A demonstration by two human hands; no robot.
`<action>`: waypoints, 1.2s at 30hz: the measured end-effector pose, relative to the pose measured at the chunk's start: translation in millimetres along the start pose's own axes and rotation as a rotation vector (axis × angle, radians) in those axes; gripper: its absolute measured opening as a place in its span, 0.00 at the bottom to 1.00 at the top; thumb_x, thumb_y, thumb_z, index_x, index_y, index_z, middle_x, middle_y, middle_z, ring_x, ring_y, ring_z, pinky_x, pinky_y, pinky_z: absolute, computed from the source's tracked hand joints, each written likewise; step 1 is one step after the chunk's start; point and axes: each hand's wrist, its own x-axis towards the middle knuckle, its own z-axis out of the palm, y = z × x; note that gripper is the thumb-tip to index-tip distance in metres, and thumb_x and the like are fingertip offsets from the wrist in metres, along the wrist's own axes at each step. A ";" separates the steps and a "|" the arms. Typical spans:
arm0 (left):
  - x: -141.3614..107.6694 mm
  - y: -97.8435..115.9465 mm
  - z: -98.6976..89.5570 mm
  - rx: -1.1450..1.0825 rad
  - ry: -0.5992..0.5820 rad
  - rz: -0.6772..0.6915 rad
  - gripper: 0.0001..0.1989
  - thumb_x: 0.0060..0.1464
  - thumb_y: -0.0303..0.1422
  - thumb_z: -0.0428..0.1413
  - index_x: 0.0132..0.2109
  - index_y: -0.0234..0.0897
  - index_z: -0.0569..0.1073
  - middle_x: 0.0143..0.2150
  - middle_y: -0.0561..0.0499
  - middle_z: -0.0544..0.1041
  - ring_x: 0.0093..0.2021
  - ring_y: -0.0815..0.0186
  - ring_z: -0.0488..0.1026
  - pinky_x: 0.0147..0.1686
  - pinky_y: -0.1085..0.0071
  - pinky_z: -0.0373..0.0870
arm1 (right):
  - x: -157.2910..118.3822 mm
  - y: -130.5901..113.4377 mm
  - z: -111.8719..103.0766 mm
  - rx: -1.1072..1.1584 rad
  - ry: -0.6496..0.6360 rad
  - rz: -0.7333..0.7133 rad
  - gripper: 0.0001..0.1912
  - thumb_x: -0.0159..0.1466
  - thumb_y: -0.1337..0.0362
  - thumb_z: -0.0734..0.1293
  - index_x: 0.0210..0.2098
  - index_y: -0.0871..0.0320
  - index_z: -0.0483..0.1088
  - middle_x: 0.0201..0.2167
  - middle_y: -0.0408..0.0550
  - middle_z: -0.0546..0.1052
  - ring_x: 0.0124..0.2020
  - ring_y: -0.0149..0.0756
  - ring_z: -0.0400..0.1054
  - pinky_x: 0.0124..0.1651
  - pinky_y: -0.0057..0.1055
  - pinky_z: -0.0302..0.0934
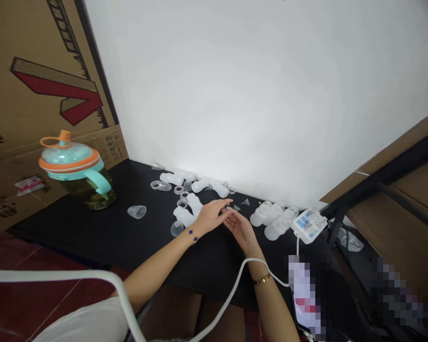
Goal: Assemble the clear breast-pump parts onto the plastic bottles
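My left hand (212,216) lies palm down on the black tabletop (92,237), its fingertips reaching towards my right hand (240,229). The right hand lies palm up and holds nothing visible. A tiny clear piece (230,208) sits at the fingertips of both hands, partly hidden. Left of my hands lie frosted plastic bottle-shaped parts (184,216) and small translucent rings (181,203). More frosted parts (271,213) lie to the right. A small clear funnel (245,202) rests just beyond my hands.
A teal-and-orange lidded jug (71,164) of dark liquid stands at the far left, near a clear cup (136,211). A white control unit (309,225) sits at the right, with white tubing (238,289) nearby. Cardboard (39,95) and a white wall (253,95) border the table.
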 end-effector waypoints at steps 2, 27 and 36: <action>3.1 -1.8 -6.7 0.065 0.029 0.011 0.16 0.68 0.38 0.52 0.58 0.42 0.75 0.55 0.47 0.80 0.54 0.59 0.77 0.55 0.63 0.73 | 0.3 -0.2 -0.7 -0.002 0.029 0.011 0.09 0.67 0.64 0.68 0.44 0.59 0.78 0.45 0.53 0.84 0.43 0.38 0.80 0.49 0.33 0.72; 8.6 -95.0 -83.2 0.523 -0.169 -0.726 0.09 0.57 0.32 0.58 0.42 0.39 0.83 0.50 0.42 0.81 0.50 0.52 0.78 0.47 0.65 0.73 | 0.5 -4.4 -3.8 -0.071 0.080 0.033 0.12 0.67 0.61 0.68 0.47 0.57 0.77 0.51 0.53 0.82 0.42 0.37 0.80 0.43 0.30 0.72; 9.8 -90.6 -79.8 0.555 -0.108 -0.712 0.08 0.60 0.32 0.55 0.38 0.36 0.80 0.52 0.41 0.78 0.50 0.53 0.77 0.45 0.65 0.72 | 0.2 -5.8 -1.4 -0.080 0.093 0.036 0.10 0.66 0.61 0.68 0.45 0.55 0.78 0.50 0.51 0.83 0.40 0.37 0.80 0.41 0.30 0.72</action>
